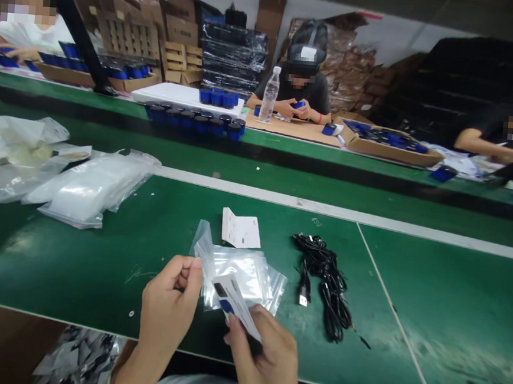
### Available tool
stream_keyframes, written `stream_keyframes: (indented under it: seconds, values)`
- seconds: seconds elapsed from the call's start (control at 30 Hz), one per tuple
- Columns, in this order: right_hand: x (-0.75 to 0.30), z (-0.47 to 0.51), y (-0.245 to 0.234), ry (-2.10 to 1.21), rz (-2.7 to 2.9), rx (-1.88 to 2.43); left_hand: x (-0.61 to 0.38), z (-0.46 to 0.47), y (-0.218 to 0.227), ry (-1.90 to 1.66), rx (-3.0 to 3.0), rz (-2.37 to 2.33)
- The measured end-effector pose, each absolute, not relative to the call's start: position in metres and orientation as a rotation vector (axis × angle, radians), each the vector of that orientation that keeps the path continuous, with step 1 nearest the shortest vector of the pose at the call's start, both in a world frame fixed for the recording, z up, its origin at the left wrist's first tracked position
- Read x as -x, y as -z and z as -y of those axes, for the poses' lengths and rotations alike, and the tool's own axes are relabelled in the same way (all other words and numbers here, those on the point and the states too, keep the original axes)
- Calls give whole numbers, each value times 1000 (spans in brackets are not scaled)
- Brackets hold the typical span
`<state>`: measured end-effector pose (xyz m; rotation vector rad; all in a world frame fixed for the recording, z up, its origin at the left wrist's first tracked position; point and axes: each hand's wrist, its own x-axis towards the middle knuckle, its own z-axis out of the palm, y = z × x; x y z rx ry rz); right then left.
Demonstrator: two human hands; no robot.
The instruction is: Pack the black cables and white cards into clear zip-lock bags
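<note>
Clear zip bags (239, 273) pinched near one corner, left hand (170, 303) closed on the plastic, thumb over fingers, above the green bench (424, 323). Right hand (265, 358) gripping a white card (238, 306) with a blue edge, pressed against the bags. Coiled black USB cables (322, 286) and a folded white leaflet (240, 229) lying nearby on the bench.

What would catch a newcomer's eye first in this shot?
Front and centre, the left hand pinches a clear plastic bag while the right hand holds a white card against it. To their right, a bundle of black cables lies on the green bench. Farther off, a row of dark blue-topped tubs stands left of a seated co-worker.
</note>
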<state>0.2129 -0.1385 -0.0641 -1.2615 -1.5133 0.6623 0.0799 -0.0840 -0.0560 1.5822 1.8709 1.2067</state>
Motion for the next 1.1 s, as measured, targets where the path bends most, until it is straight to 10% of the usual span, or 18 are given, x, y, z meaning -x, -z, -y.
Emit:
stream_keyframes:
  seconds: [0.33,0.8,1.1]
  values:
    - [-227,136,64,-35,1941,1285,-93,96,50,-1211,-2048,-1804]
    - [-250,128,27,-1077,1906,1356,-93,108,62,-1067,-2442,-1364]
    - [-245,111,39,-904,1678,1455,-84,113,58,-1034,-2381,-1320]
